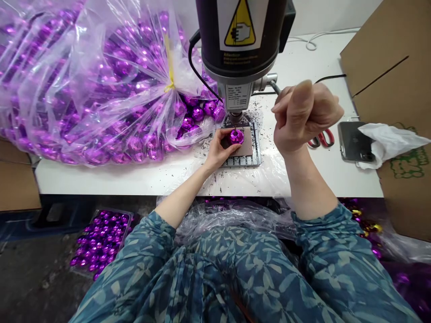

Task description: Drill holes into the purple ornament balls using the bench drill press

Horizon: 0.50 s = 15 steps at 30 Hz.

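My left hand (pixel 218 150) pinches a shiny purple faceted ball (pixel 237 137) between thumb and fingers. The ball rests on a brown board (pixel 247 146) lying over the metal base plate (pixel 257 157) of a bench drill press (pixel 242 58). Right above the ball is the drill's chuck (pixel 235 117), with the bit down at the ball's top; how deep it sits I cannot make out. Raised at the right of the machine, my right hand (pixel 305 112) is closed around the end of the drill's feed lever (pixel 275 86).
A large clear bag (pixel 101 89) of purple balls, tied with yellow, fills the table's left side. Red-handled scissors (pixel 326 138), a phone (pixel 353 141), white tissue (pixel 387 141) and a cardboard box (pixel 393 67) are at right. Dark shavings surround the base. A tray of purple pieces (pixel 101 240) sits below left.
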Each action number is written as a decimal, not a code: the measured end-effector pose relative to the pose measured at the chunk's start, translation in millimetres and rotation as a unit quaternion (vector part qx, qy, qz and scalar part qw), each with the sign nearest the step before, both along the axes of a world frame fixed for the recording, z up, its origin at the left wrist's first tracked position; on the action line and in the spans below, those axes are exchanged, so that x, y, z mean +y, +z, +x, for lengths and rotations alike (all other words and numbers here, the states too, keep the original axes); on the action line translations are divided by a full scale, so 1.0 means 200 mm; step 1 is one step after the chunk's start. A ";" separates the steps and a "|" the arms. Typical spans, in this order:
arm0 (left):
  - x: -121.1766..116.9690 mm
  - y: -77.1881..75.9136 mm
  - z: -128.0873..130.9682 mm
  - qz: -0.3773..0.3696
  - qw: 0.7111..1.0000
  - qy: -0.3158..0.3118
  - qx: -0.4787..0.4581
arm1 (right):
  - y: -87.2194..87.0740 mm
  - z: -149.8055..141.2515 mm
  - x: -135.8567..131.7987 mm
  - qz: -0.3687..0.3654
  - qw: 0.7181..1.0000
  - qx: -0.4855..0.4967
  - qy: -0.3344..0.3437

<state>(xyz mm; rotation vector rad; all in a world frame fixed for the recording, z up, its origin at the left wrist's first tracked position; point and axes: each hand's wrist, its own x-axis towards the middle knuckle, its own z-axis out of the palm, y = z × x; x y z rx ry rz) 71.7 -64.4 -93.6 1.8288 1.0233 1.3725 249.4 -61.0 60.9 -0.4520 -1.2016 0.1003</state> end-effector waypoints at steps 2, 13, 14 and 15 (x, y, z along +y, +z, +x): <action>0.00 0.00 0.00 0.008 1.000 -0.001 0.001 | -0.04 0.00 0.02 -0.001 0.999 -0.011 -0.032; -0.02 0.03 0.01 -0.021 1.000 0.003 -0.012 | -0.11 0.00 0.03 0.127 0.991 -0.020 0.031; -0.02 0.02 0.01 -0.021 1.000 0.003 -0.013 | -0.07 -0.01 0.02 0.122 0.992 -0.016 0.030; -0.01 0.02 0.01 -0.019 1.000 0.004 -0.013 | -0.02 -0.01 0.00 0.114 0.993 -0.008 0.029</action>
